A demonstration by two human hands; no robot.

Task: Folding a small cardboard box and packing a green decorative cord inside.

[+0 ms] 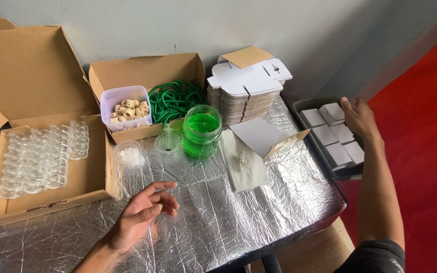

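Observation:
My left hand (pixel 141 213) hovers low over the foil-covered table (pixel 218 217), palm turned sideways, fingers loosely apart and empty as far as I can see. My right hand (pixel 359 117) reaches out to the right, over a dark green tray (pixel 347 175) of small white folded boxes (pixel 332 137), its fingers by the far boxes. A glass jar of green liquid (pixel 202 130) stands at the middle of the table. A half-folded white carton (pixel 260 136) lies just right of the jar.
At left, an open cardboard box (pixel 97 177) holds several clear vials (pixel 41 156). Behind are a tub of beige pieces (pixel 125 107), coiled green tubing (pixel 175 98), a stack of flat white cartons (pixel 244 93) and two small round cups (pixel 128 151).

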